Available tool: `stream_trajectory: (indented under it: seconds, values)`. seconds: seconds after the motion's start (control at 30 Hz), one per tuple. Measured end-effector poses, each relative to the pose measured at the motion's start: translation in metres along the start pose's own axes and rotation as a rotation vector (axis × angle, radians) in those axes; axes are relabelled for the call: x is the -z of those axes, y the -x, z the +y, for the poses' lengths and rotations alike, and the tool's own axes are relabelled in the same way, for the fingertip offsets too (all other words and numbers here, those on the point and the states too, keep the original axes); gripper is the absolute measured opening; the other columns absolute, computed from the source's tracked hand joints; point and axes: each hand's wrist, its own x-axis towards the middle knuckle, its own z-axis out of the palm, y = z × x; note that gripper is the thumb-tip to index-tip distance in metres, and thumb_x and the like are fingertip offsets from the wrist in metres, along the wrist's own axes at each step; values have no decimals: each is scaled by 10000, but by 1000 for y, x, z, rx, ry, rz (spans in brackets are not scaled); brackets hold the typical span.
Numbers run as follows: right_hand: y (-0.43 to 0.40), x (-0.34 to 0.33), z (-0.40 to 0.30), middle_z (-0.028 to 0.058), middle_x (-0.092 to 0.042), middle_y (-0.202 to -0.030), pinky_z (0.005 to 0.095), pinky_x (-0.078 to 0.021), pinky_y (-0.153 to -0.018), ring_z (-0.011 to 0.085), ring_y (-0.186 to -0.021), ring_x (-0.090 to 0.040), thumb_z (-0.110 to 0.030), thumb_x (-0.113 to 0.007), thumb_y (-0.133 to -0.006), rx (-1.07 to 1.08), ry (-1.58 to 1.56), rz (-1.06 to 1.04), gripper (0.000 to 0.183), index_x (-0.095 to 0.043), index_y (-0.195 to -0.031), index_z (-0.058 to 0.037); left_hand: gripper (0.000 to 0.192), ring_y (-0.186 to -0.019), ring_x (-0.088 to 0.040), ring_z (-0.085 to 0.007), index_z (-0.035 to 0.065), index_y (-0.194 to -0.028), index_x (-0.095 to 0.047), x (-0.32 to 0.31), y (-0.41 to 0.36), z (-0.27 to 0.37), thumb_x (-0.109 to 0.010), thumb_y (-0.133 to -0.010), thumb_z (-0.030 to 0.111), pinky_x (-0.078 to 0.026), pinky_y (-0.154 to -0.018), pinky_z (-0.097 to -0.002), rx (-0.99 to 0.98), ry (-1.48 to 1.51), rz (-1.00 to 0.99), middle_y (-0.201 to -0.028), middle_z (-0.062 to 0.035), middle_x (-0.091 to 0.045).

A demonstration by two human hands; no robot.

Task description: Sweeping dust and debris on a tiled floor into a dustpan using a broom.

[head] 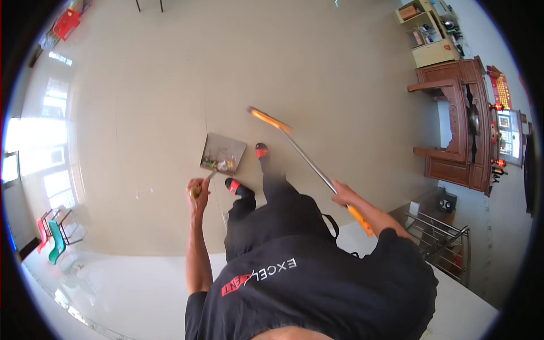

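My left hand [198,192] grips the handle of a metal dustpan [225,146], whose tray holds a small heap of mixed litter [221,163] near its handle side. My right hand [345,193] is closed around the metal pole of a broom [308,158] with an orange grip end below the hand. The broom's orange head [270,120] is up and to the right of the dustpan, apart from it, and slightly blurred. Its bristles are hard to make out. My feet in black and red slippers [262,151] are between the dustpan and the broom pole.
Beige tiled floor [161,85] spreads around me, with small bits [151,191] at the left. Pink and teal chairs [56,242] stand lower left, a red plastic stool [66,24] upper left. Along the right are a carved wooden cabinet [480,165], a shelf unit [433,53] and a metal railing [463,255].
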Motion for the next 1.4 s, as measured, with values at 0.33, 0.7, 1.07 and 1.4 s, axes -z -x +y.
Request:
stream_trajectory:
  seconds: [0.33, 0.7, 1.07, 1.4]
  values:
    - [-74, 15, 74, 167, -566, -638, 355, -467, -488, 250, -502, -574, -44, -571, -574, -389, -227, 409, 184, -510, -717, 55, 207, -513, -530, -131, -21, -815, -532, 22, 42, -11, -527, -773, 182, -449, -471, -224, 178, 155, 89, -692, -76, -517]
    - [-204, 131, 30, 112, -512, -502, 327, -405, -376, 210, -427, -517, 5, -549, -554, 60, -961, 342, 64, -488, -539, -9, 215, -583, -560, -152, -2, -898, -522, 53, 93, 13, -495, -793, 184, -486, -501, -251, 375, 157, 159, -743, -82, -534]
    - [-156, 32, -125, 227, -561, -795, 334, -429, -767, 327, -735, -566, -204, -634, -614, 347, 1010, -40, 293, -609, -808, 13, 171, -491, -541, -120, -17, -843, -530, 21, 70, -2, -501, -785, 141, -446, -473, -214, 172, 136, 92, -679, -80, -543]
    - [-72, -1, -201, 209, -536, -682, 339, -461, -500, 268, -559, -568, -45, -458, -634, 195, -140, -41, 411, -370, -1018, 69, 203, -571, -533, -150, -24, -783, -549, -20, 33, 1, -507, -779, 175, -433, -494, -246, 47, 144, -10, -700, -92, -528]
